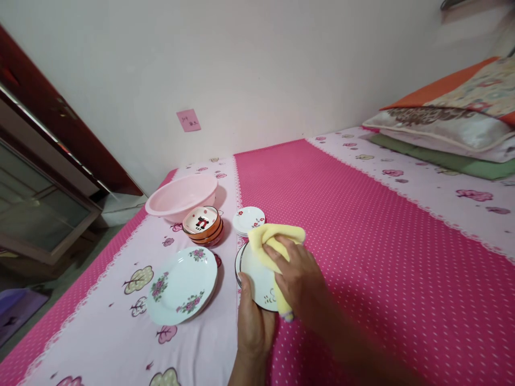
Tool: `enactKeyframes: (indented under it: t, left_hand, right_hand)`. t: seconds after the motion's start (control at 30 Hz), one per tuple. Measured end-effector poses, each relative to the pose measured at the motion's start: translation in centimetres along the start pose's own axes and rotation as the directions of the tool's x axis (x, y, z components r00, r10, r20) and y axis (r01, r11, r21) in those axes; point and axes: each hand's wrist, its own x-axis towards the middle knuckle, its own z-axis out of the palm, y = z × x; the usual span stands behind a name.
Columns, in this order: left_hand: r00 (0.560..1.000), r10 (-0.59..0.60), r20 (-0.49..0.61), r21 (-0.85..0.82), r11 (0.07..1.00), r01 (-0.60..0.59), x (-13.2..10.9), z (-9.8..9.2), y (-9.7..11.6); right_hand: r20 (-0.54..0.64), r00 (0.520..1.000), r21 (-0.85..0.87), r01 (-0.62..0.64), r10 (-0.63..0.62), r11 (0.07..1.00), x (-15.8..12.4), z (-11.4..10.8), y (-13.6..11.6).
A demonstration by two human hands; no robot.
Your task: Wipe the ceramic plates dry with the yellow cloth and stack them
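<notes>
My left hand (254, 326) grips the near edge of a white plate (257, 284) with a dark rim and a small leaf pattern, thumb on top. Bunched in my right hand (300, 276) is a yellow cloth (277, 238), pressed on the plate's upper right part and hiding it. At least one more dark-rimmed plate (238, 262) shows behind the held one, at its left. Just beyond lies a short stack of small white plates with red flowers (248, 219). A larger white plate with purple flowers (181, 284) rests to the left.
Stacked orange-sided bowls (203, 224) stand left of the small plates, before a pink basin (183, 195). Everything sits on a bed with a pink dotted sheet (382, 268). Folded bedding and pillows (450, 126) are at the far right. A white wall (261, 69) closes the back.
</notes>
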Motion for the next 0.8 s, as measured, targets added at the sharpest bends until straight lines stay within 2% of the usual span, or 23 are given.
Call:
enactKeyframes:
  t: [0.1,0.27,0.37,0.47,0.53,0.63,0.7,0.8]
  left_hand:
    - [1.000,0.016,0.001,0.030,0.999,-0.016,0.1,0.0,0.3]
    - [0.998,0.060,-0.022,0.053,0.997,-0.059,0.5,0.2,1.2]
    - [0.993,0.106,-0.057,0.056,0.993,-0.102,0.8,0.2,1.8]
    - [0.990,0.110,-0.093,0.050,0.993,-0.106,0.9,0.0,2.4]
    - [0.995,0.049,-0.093,0.049,0.998,-0.044,0.9,-0.3,2.6]
    - [0.999,-0.039,-0.030,0.056,0.998,0.040,0.8,-0.5,2.3]
    - [0.999,-0.031,0.012,0.049,0.998,0.031,0.6,-0.5,1.7]
    - [1.000,-0.004,-0.004,0.032,0.999,0.004,0.2,0.0,0.8]
  right_hand:
    - [0.020,0.998,-0.083,-0.049,0.051,0.995,0.3,-0.7,0.9]
    - [0.181,0.979,-0.153,-0.062,0.089,0.986,0.4,-2.1,0.6]
    - [0.276,0.960,-0.090,-0.026,0.050,0.996,-0.1,-3.1,-0.4]
    - [0.332,0.942,0.075,0.025,-0.048,0.997,-1.0,-3.9,-1.7]
    - [0.321,0.940,0.205,0.048,-0.114,0.978,-1.4,-3.8,-2.6]
    - [0.279,0.949,0.355,0.038,-0.144,0.934,-1.5,-2.6,-3.3]
    - [0.228,0.967,0.363,0.028,-0.118,0.931,-1.1,-1.5,-3.1]
    - [0.094,0.994,0.275,0.020,-0.048,0.961,-0.2,-0.4,-1.7]
